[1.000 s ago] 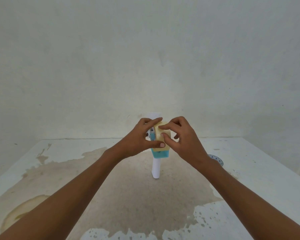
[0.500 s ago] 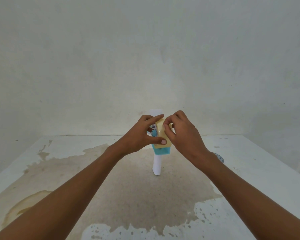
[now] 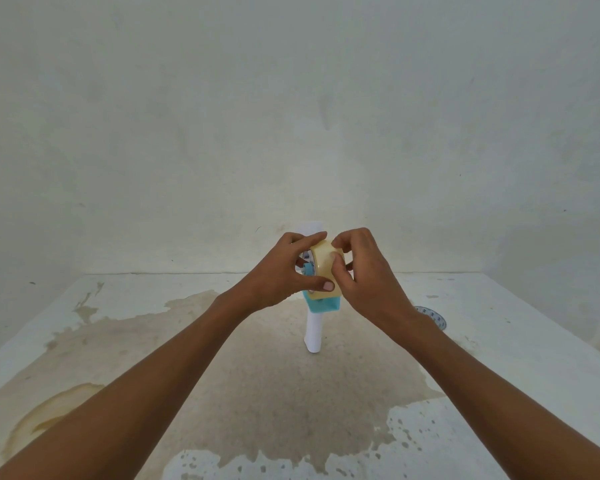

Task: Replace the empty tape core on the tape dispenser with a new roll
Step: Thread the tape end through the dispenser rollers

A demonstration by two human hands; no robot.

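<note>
Holding a hand-held tape dispenser with a light blue plastic body and a white handle up in front of a pale plaster wall, both bare hands met at its upper part, well above the bench. The white handle pointed down toward the bench surface without touching it, and a white tip of the dispenser showed above the fingers. A cream-yellow roll of clear tape sat on the dispenser, edge-on to the camera and tilted slightly left at the top.

The left hand had its grip closed on the roll, thumb pressed across the lower front of the tape band and fingers curled over the top and far side. The right hand also had its grip closed on the roll from the right, fingertips pinched against its upper rim and its outer face. Whether the roll was fully seated on the hub could not be told, since the fingers covered it.

The bench was white, with a wide brownish stain under the forearms. A round blue-and-white object lay on it, partly hidden behind the right wrist.
</note>
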